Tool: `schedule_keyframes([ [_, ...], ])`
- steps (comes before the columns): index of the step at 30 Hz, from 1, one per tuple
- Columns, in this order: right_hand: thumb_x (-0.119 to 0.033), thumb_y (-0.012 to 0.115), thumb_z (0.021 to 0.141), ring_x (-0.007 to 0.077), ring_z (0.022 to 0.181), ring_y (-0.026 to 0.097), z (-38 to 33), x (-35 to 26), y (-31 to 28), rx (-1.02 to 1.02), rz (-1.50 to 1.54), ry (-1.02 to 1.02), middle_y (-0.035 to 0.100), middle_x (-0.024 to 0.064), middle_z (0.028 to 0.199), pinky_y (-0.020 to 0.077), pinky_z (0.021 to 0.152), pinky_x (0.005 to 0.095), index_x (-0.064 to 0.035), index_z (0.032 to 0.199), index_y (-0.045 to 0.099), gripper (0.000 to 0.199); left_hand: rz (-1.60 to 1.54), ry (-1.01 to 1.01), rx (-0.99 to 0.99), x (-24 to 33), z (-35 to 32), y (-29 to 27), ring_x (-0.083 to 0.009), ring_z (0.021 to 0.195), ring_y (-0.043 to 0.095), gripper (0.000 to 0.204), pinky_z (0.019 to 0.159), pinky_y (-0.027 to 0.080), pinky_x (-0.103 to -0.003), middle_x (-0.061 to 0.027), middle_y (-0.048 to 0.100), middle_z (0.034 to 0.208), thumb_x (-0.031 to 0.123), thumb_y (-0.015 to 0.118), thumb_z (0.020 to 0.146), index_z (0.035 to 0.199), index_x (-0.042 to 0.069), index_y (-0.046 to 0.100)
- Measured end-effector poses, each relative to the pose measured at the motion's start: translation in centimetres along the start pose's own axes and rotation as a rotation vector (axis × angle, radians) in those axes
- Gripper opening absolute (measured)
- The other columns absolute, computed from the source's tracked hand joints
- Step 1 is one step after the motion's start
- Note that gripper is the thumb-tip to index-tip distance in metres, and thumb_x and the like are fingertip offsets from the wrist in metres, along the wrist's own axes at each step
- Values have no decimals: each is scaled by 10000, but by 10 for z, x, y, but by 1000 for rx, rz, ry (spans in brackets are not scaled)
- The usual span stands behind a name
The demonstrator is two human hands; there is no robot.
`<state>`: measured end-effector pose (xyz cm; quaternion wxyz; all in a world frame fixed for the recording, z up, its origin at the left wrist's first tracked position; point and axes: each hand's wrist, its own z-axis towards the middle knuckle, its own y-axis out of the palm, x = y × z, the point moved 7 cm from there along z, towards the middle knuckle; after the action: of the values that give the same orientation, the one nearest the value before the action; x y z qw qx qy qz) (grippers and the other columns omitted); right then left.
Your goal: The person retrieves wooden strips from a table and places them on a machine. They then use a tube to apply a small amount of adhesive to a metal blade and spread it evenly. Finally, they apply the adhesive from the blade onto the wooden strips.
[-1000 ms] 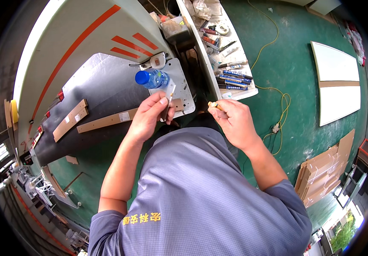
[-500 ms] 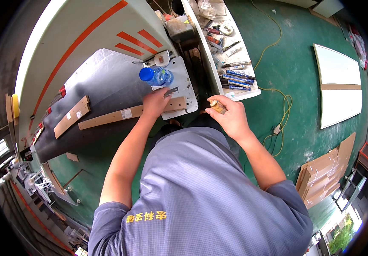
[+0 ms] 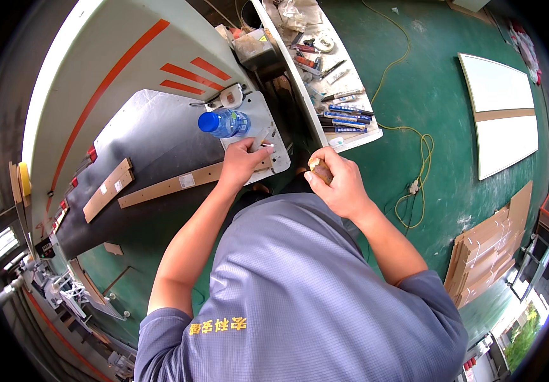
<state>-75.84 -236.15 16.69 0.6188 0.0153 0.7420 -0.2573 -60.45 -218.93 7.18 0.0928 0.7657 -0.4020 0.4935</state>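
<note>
My right hand point(image 3: 341, 184) has its grip closed round a small tan block point(image 3: 321, 170). Left of that grip, my left hand point(image 3: 243, 162) presses the strip point(image 3: 173, 184) end on the counter point(image 3: 160, 137); its long axis runs away leftward. Just beyond stands the bottle point(image 3: 223, 123).

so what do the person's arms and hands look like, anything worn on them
Both forearms are bare. The left hand and right hand wear no gloves, and no watch or ring shows. Short sleeves of a grey-blue shirt end above the elbows, with small yellow characters on the left one.
</note>
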Motion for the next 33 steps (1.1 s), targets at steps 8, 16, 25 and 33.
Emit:
schedule_keyframes([
  [8,-103,775,681,265,745,610,2,-39,-4,35,-212,-312,663,76,826,510,621,384,-52,1148,657,484,-275,-97,-252,84,-56,22,-98,686,601,212,618,479,-252,-28,668,783,126,783,845,979,-22,709],
  [16,-68,756,674,259,744,594,3,-47,-4,-15,-310,-400,646,74,815,504,615,374,-35,1219,652,555,-127,-39,-244,91,-57,20,-102,723,610,197,669,504,-264,-42,691,820,101,771,851,994,-25,721],
  [25,-80,761,702,285,766,610,5,-39,-4,-35,-132,-321,652,101,864,518,646,388,-51,1310,589,632,-228,-8,-284,101,-53,26,-111,774,652,192,730,534,-252,-56,713,878,59,752,859,1021,-38,716],
  [33,-50,800,674,337,773,647,3,-38,-9,98,-126,-410,655,132,889,524,635,417,-34,1066,516,484,-283,-16,-242,103,-53,25,-51,736,565,189,669,450,-216,-4,681,832,96,768,853,999,-13,718],
])
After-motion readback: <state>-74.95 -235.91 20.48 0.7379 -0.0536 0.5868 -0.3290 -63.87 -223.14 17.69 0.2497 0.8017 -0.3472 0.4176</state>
